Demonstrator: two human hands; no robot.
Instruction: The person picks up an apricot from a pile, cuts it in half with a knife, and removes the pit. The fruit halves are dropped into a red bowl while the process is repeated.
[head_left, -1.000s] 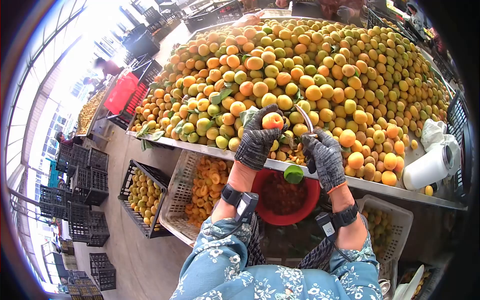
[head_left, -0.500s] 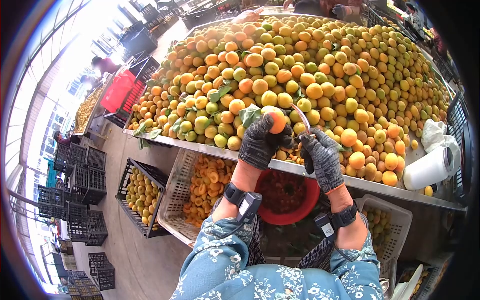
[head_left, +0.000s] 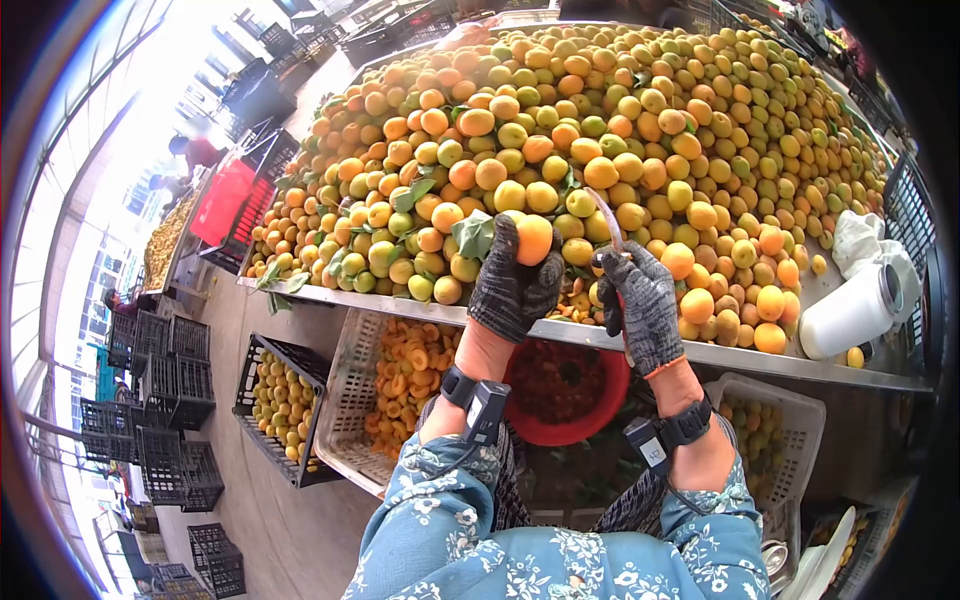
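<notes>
Table [head_left: 750, 360], metal-rimmed, spreads in front of the person and bears a broad heap [head_left: 700, 130] of orange, yellow and green fruit. Below its near edge, on the left, a white crate [head_left: 345, 400] holds cut orange pieces, with a black crate [head_left: 300, 362] of whole fruit farther left; another white crate [head_left: 805, 440] with fruit in it sits below on the right. Between the white crates is a red tub [head_left: 560, 432], dark pieces inside, below and between the forearms. A white jug [head_left: 845, 320] leans at the table's right end.

Both hands wear dark grey knitted gloves and are raised over the near edge, apart from each other. The left hand [head_left: 505, 295] grips one orange fruit [head_left: 533, 240] near its fingertips, the fruit's smooth side facing the right. The right hand [head_left: 645, 310] is closed round the handle of a curved knife [head_left: 605, 215]. The blade's long axis runs away from the person, its tip bending left, so the edge region stands to the right of the held fruit, near it but not touching. Whether the fruit is already cut cannot be told. A green leaf [head_left: 473, 233] lies just left of the left hand.
</notes>
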